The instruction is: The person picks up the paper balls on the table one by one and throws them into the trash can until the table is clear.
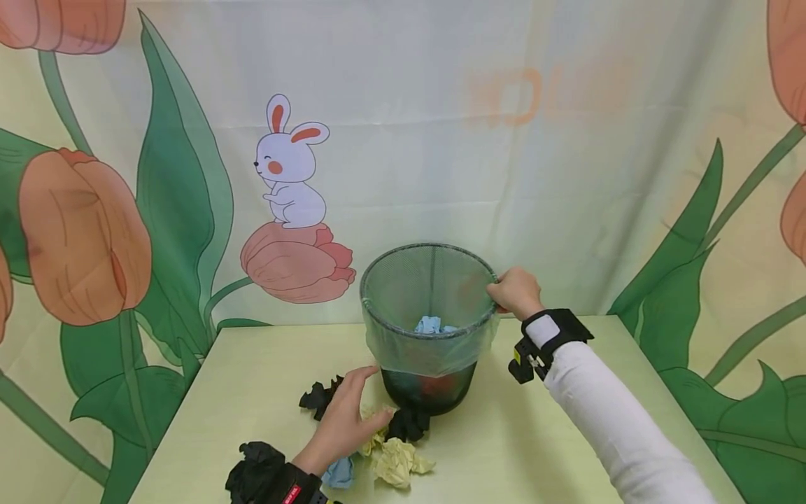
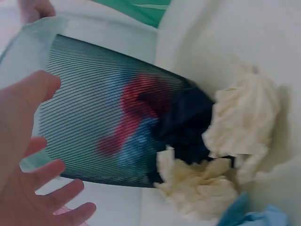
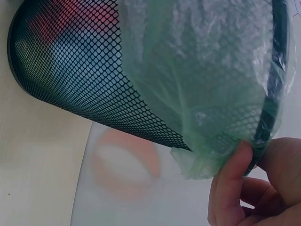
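Note:
A black mesh wastebasket (image 1: 428,392) stands on the table, lined with a thin green bag (image 1: 409,353) folded over its rim. Blue crumpled paper (image 1: 429,325) lies inside, and red and blue shapes show through the mesh in both wrist views. My right hand (image 1: 518,292) pinches the rim and bag edge at the right, thumb and fingers round it (image 3: 249,188). Spread and holding nothing, my left hand (image 1: 345,418) hovers left of the basket over paper balls. Near it lie black paper (image 1: 320,397), another black ball (image 1: 408,424), yellow paper (image 1: 397,463) and blue paper (image 1: 340,473).
A larger black crumpled ball (image 1: 255,470) sits by my left wrist at the front left. The pale table (image 1: 541,434) ends at the back against a printed curtain (image 1: 428,161) with tulips and a rabbit, close behind the basket.

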The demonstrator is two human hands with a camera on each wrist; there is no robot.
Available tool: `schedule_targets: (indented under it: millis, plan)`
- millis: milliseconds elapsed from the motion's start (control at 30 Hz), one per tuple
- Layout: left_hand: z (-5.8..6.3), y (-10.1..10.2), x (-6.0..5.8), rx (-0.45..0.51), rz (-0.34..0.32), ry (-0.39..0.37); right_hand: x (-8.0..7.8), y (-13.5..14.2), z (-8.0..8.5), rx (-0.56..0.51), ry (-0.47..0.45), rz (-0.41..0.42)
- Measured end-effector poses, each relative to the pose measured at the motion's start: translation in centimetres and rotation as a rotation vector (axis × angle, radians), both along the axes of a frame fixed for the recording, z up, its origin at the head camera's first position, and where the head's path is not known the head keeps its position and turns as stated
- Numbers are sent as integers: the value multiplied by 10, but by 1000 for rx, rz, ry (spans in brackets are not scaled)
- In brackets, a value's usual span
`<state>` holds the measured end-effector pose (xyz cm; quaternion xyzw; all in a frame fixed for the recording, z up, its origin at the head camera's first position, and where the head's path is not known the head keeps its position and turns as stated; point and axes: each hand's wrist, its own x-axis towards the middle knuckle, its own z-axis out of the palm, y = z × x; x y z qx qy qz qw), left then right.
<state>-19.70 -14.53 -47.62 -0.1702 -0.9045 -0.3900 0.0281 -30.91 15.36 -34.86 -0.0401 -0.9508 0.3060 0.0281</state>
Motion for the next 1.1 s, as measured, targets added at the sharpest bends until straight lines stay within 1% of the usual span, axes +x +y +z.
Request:
schedule_targets:
  millis: [133, 233, 333, 400, 500, 600, 700, 867, 933, 1100]
  plan:
    - [-14, 1, 4, -18, -79, 7, 1, -1, 1, 8, 4, -5]
    - [-25, 3, 7, -45, -134, 33, 1, -1, 1, 8, 1, -5]
    - [-34, 7, 10, -96, -179, 61, 0, -2, 0, 8, -4, -4]
    - [-37, 10, 14, -134, -204, 78, 0, -2, 0, 14, -1, -4]
    - [-42, 15, 18, -197, -229, 87, 0, -2, -1, 16, 7, -4]
    - [-45, 20, 22, -251, -260, 80, 0, -2, -2, 12, 19, -6]
    - [-49, 24, 24, -306, -291, 74, 0, -2, -3, 8, 20, -13]
    - [-57, 30, 25, -414, -333, 96, 0, -1, -3, 16, 16, -14]
    - [-61, 33, 26, -453, -339, 98, 0, -1, -2, 24, 17, -13]
    - [-67, 40, 30, -518, -334, 53, 0, 0, -1, 36, 21, -18]
